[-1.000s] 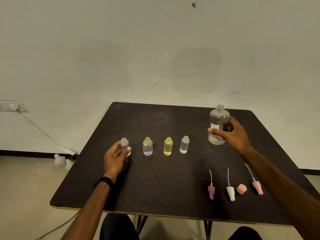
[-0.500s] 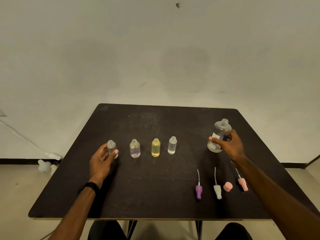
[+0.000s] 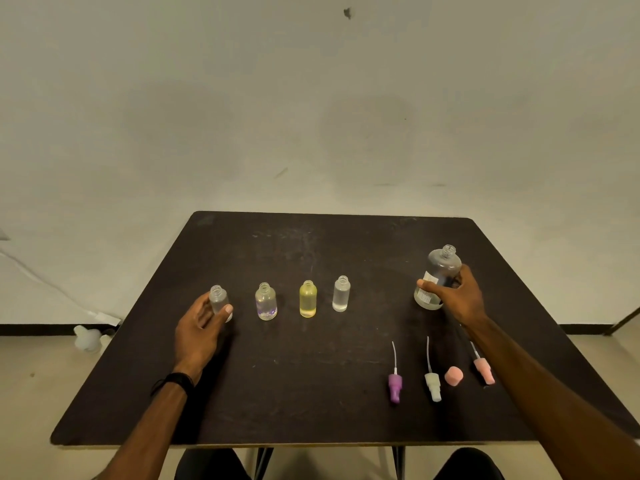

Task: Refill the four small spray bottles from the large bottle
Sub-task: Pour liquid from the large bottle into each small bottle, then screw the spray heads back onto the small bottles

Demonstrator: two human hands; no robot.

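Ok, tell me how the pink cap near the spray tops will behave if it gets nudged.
The pink cap looks small and light, so a slight touch would probably shift it. It seems round and lies loose on the table, so it may roll, perhaps in a curve. It sits between the white spray top and the pink spray top, which might stop it.

Dark table (image 3: 311,403); white wall (image 3: 311,98); cable (image 3: 45,282) and white plastic object (image 3: 86,338) on floor (image 3: 34,393), left.
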